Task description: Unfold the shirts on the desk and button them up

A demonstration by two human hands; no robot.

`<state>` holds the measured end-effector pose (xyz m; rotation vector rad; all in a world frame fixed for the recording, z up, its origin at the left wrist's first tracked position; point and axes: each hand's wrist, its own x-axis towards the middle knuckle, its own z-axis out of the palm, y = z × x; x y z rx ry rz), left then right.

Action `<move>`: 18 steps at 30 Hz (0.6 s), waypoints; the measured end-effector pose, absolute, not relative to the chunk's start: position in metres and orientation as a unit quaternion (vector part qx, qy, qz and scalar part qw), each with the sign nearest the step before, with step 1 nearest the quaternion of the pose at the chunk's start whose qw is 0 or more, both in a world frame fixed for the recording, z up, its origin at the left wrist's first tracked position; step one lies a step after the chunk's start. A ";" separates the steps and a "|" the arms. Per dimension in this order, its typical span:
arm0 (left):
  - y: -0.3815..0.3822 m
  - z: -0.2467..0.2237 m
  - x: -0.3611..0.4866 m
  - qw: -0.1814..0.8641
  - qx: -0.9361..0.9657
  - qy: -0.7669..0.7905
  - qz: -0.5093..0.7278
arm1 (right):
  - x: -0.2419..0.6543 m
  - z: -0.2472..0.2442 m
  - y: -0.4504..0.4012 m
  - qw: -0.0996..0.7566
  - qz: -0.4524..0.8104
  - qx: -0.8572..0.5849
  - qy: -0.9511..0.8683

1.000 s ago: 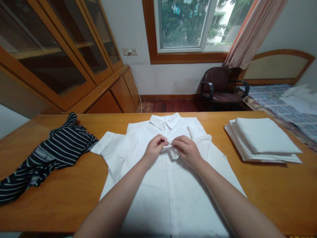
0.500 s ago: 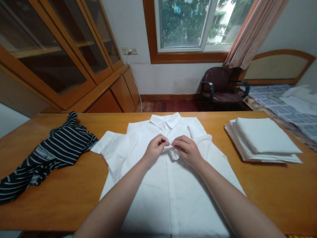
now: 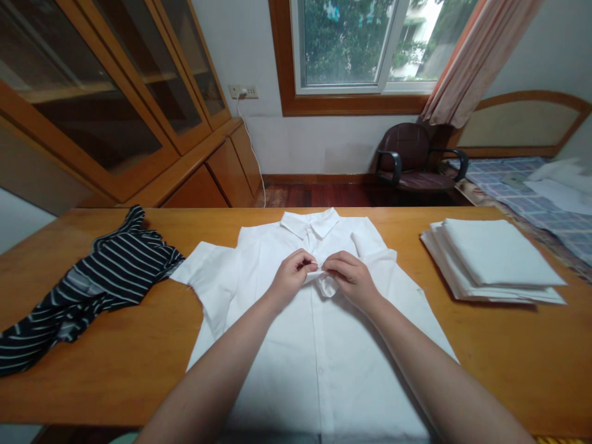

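Note:
A white short-sleeved shirt [image 3: 287, 357] lies front up on the table, its collar toward the far edge. My left hand [image 3: 296, 271] pinches the shirt's front placket a little below the collar. Close beside it, my right hand [image 3: 349, 276] pinches the same strip of cloth from the other side. The fabric is lifted and bunched between the two hands, with a small loop of cloth hanging under the right fingers. Any button between my fingertips is hidden. Farther down, the placket lies flat with a button on it.
A black-and-white striped garment [image 3: 115, 268] lies crumpled on the wooden table [image 3: 504, 370] at the left, touching the shirt's left sleeve. At the right is a stack of folded white cloths [image 3: 499, 253]. Beyond the table stand a chair [image 3: 409, 157] and glass-door cabinets [image 3: 180, 145].
Both hands keep their pinch on the placket at almost the same place. The whole view has shifted very slightly; the shirt and other things lie as before.

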<state>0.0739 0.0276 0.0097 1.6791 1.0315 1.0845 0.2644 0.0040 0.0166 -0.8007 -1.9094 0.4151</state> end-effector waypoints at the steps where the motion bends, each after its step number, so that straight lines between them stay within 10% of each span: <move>1: 0.028 0.010 0.074 0.431 0.673 0.415 0.434 | 0.264 0.017 0.004 0.493 0.171 -0.330 -0.787; 18: 0.028 0.011 0.075 0.427 0.669 0.424 0.437 | 0.265 0.015 0.004 0.490 0.174 -0.340 -0.784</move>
